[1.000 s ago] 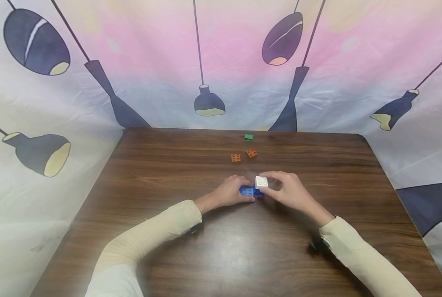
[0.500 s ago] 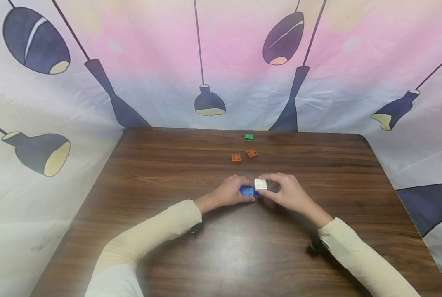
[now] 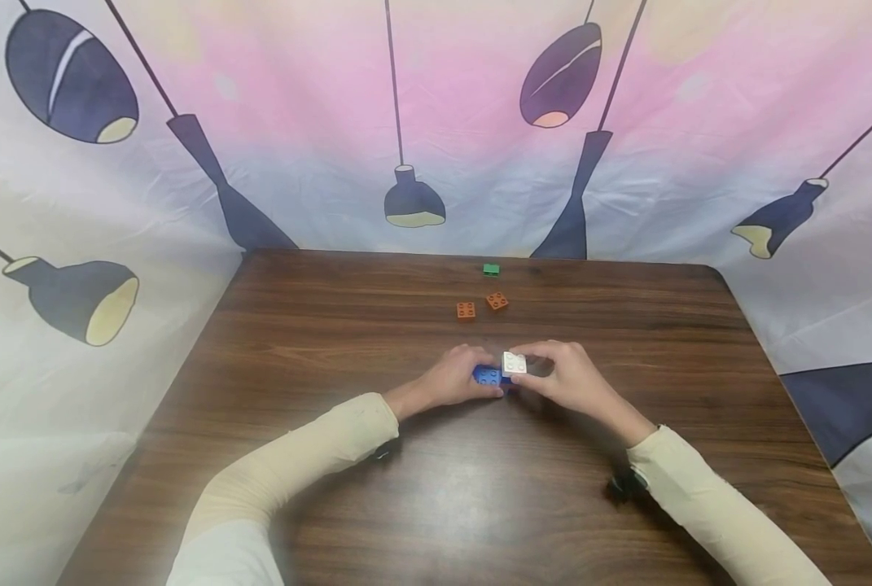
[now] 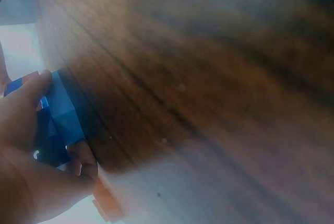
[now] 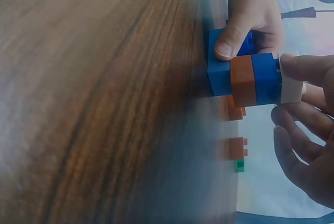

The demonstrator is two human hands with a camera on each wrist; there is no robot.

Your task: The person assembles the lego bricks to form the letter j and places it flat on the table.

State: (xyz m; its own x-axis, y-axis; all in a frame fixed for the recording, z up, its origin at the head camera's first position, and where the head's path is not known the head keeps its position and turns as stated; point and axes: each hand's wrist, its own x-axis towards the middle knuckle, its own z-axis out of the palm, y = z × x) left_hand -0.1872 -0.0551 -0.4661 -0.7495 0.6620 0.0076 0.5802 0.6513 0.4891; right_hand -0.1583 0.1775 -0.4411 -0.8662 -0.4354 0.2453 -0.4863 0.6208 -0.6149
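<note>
My left hand (image 3: 453, 377) grips a small build of toy building bricks low over the table, its thumb pressed to the blue bottom brick (image 5: 219, 72). In the right wrist view an orange brick (image 5: 243, 81) sits on that base, and a darker blue brick (image 5: 266, 79) tops the orange one. Between thumb and fingers, my right hand (image 3: 573, 376) pinches a white brick (image 3: 514, 363) at the top of this stack. A few studs show at the seam under the white brick. Left of it, a blue brick (image 3: 488, 377) shows its studs beside my left fingers.
Two orange bricks (image 3: 466, 310) lie apart beyond the hands, and a green brick (image 3: 491, 270) lies near the far edge of the brown wooden table (image 3: 318, 309). A cloth printed with lamps (image 3: 304, 122) hangs behind and at the sides.
The white brick in my right hand has come slightly down and left onto the stack since a second ago. Over the last half second it has hardly moved. My left hand holds still.
</note>
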